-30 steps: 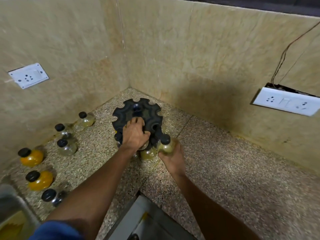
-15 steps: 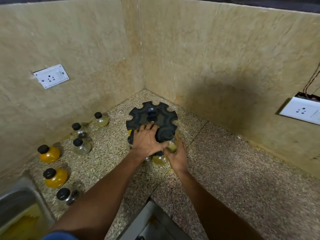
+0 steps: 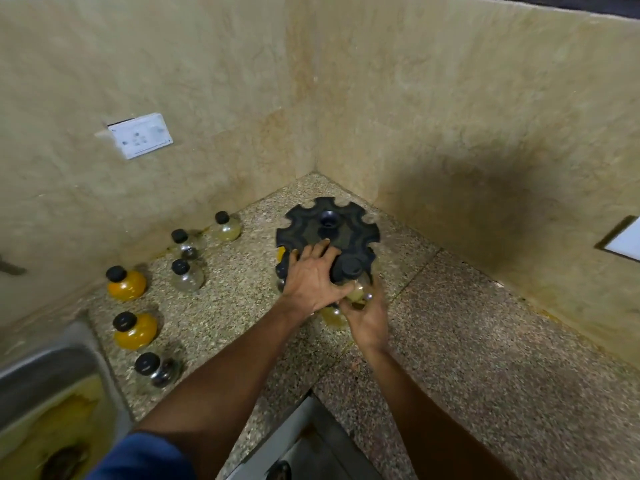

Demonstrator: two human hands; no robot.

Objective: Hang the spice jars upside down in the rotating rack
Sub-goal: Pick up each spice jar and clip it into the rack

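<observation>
A black rotating rack with notched slots stands in the counter's corner. My left hand lies flat on its near edge, fingers spread, holding nothing. My right hand grips the body of a clear spice jar at the rack's near-right slot; its black cap sits at the level of the rack's top. Another jar hangs under the rack between my hands, partly hidden. Several loose jars stand upright to the left, among them two orange ones and a clear one.
A steel sink lies at the lower left, next to the nearest loose jar. White wall sockets sit on the left wall and at the right edge. The counter's front edge drops away at the bottom centre.
My right hand moved the jar in from the rack's near-right side up to its slot. My left hand stayed on the rack. The view shifted left.
</observation>
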